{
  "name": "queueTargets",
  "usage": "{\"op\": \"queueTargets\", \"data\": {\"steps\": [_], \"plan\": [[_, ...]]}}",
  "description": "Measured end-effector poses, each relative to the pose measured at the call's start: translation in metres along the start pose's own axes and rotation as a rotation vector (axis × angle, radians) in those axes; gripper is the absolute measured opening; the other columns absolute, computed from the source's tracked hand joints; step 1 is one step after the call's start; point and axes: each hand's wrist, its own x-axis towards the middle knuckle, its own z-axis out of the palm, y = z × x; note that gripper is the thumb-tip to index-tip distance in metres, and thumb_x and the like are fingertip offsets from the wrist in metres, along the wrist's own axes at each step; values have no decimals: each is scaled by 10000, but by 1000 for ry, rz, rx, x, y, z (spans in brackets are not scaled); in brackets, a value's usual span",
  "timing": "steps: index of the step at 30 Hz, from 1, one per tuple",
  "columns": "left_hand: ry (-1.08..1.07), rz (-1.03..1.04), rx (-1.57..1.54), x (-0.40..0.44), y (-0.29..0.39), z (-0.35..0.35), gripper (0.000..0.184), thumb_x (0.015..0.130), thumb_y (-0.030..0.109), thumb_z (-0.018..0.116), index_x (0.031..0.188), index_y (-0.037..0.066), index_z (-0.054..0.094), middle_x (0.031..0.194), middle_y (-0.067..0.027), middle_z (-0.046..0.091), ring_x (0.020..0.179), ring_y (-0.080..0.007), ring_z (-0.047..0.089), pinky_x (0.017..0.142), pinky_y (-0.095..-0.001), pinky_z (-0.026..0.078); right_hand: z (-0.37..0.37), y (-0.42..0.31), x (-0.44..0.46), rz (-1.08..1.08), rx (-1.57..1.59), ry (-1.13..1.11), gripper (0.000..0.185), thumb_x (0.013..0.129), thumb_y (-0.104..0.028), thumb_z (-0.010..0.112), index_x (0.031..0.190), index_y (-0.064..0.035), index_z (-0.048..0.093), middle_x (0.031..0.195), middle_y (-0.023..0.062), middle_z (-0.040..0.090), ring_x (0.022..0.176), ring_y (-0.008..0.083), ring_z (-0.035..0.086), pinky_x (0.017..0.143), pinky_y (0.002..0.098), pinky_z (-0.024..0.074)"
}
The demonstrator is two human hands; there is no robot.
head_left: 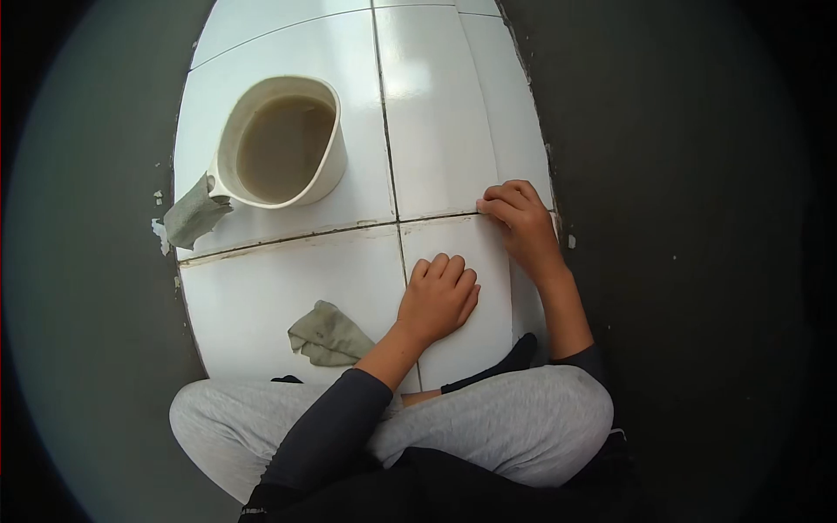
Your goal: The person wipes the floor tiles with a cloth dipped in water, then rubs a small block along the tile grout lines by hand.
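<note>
My left hand [442, 298] rests on the white tiles [288, 270], its fingers curled under with the knuckles up. What lies inside the curl is hidden. Farther out, my right hand [521, 222] is at the dark grout line near the right edge of the tiled surface. Its thumb and fingers are drawn together in a pinch, and anything between them is too small to name. A crumpled grey-green cloth [327, 336] lies left of my left forearm. Up and to the left stands a white plastic dipper [331, 170] holding murky brown water.
A second grey cloth [196, 213] drapes over the dipper's handle. Dark floor [663, 261] runs along both sides of the tiled surface. Small white chips [160, 234] lie by its left edge. My crossed legs [514, 418] are at the near end.
</note>
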Motion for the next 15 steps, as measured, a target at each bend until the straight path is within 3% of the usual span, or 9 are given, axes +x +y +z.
{"op": "queueTargets", "data": {"steps": [15], "plan": [[-17,-4,2,1,0,-2,157,795,207,633,789,84,535,807,-66,465,766,-226,458,669,-363,332,-7,14,-13,22,-48,51,245,685,58,657,896,-64,682,947,6,654,931,217,576,729,330,529]]}}
